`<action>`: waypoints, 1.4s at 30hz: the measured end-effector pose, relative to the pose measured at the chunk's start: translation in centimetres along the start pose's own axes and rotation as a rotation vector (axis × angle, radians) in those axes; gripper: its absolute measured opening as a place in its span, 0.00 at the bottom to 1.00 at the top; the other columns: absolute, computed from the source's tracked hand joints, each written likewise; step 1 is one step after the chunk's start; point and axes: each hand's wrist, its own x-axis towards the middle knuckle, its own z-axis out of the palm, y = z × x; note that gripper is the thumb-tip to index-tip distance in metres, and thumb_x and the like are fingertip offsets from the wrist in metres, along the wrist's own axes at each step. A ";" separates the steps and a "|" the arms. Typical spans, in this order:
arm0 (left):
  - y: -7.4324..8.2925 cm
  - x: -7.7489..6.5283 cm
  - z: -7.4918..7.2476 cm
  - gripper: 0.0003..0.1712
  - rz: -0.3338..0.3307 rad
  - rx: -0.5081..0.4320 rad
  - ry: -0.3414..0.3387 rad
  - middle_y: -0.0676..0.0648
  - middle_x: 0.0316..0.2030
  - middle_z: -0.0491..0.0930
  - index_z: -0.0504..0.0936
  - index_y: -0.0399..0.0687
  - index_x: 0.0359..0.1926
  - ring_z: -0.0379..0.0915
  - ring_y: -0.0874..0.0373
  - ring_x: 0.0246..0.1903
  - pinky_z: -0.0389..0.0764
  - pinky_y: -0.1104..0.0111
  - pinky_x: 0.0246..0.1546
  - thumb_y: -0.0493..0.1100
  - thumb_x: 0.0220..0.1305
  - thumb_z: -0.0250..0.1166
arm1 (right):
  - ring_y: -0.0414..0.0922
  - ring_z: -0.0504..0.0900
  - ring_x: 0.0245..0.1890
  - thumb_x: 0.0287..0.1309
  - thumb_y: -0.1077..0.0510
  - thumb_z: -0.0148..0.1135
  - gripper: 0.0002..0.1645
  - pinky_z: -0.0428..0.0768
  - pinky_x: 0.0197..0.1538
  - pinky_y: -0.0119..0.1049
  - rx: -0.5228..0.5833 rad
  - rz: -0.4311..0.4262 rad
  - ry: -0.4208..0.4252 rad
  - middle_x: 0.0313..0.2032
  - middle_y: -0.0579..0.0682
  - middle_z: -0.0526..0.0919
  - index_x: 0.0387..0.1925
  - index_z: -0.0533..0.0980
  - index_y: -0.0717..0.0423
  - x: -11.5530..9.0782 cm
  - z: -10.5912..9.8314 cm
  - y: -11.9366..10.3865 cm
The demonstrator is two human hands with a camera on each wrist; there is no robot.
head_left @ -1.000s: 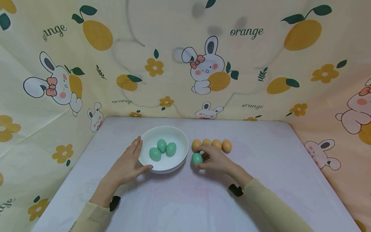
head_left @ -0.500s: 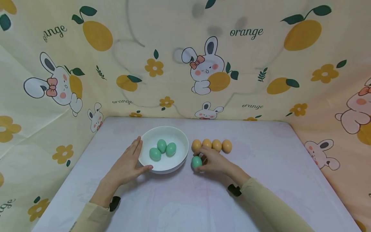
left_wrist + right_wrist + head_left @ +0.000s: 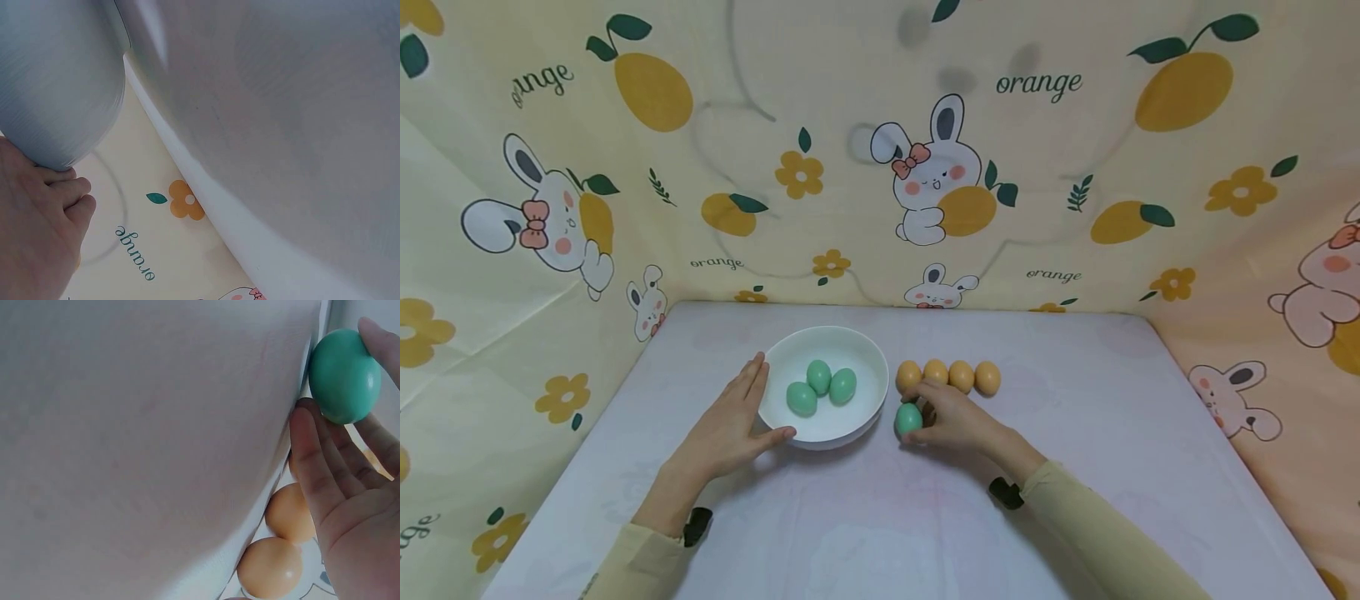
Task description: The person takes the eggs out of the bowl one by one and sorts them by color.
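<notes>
A white bowl [image 3: 824,427] stands left of centre on the table, with three green eggs [image 3: 818,377] lying inside. My left hand [image 3: 727,432] rests against its left side, fingers straight along the wall and thumb at the near rim. In the left wrist view those fingers [image 3: 74,192] touch the bowl's outer wall [image 3: 59,81]. To the right of the bowl, my right hand [image 3: 958,419] holds another green egg [image 3: 908,421] between thumb and fingers, low over the table. The right wrist view shows the thumb [image 3: 382,347] on one side of this egg and fingertips at the other.
Several orange eggs [image 3: 988,378] lie in a row just behind my right hand, which partly hides some of them. The table [image 3: 850,533] has a pale cover. A cream cloth [image 3: 820,75] printed with rabbits and oranges hangs at its back and sides.
Over the first half second, my right hand moved slightly nearer and down with the green egg, and has since stayed put. The left hand and bowl have not moved.
</notes>
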 end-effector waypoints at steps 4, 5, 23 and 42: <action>-0.1 0.0 0.0 0.65 0.002 0.003 0.002 0.43 0.75 0.35 0.41 0.37 0.73 0.35 0.47 0.73 0.51 0.51 0.70 0.79 0.53 0.50 | 0.41 0.77 0.40 0.40 0.43 0.76 0.35 0.80 0.40 0.33 0.023 0.005 -0.002 0.43 0.39 0.73 0.50 0.74 0.47 -0.1 0.0 -0.1; -0.1 0.0 0.0 0.65 0.004 0.000 0.003 0.43 0.75 0.35 0.41 0.37 0.73 0.35 0.47 0.73 0.51 0.52 0.70 0.79 0.53 0.51 | 0.40 0.77 0.39 0.40 0.43 0.76 0.35 0.81 0.40 0.33 0.025 0.007 -0.003 0.43 0.39 0.73 0.50 0.74 0.47 -0.1 0.0 -0.1; 0.0 0.0 0.0 0.65 -0.007 -0.001 -0.002 0.43 0.75 0.35 0.41 0.37 0.73 0.36 0.47 0.73 0.52 0.51 0.70 0.78 0.53 0.51 | 0.45 0.78 0.38 0.42 0.46 0.76 0.37 0.81 0.38 0.34 0.059 -0.039 0.025 0.47 0.45 0.73 0.54 0.73 0.52 -0.5 -0.4 -0.5; -0.1 0.0 0.1 0.65 0.001 -0.010 0.007 0.43 0.75 0.36 0.41 0.38 0.74 0.35 0.47 0.73 0.51 0.51 0.70 0.79 0.52 0.51 | 0.48 0.79 0.39 0.52 0.50 0.70 0.26 0.83 0.37 0.37 0.069 -0.209 0.133 0.48 0.45 0.76 0.52 0.74 0.50 1.9 -2.5 -3.8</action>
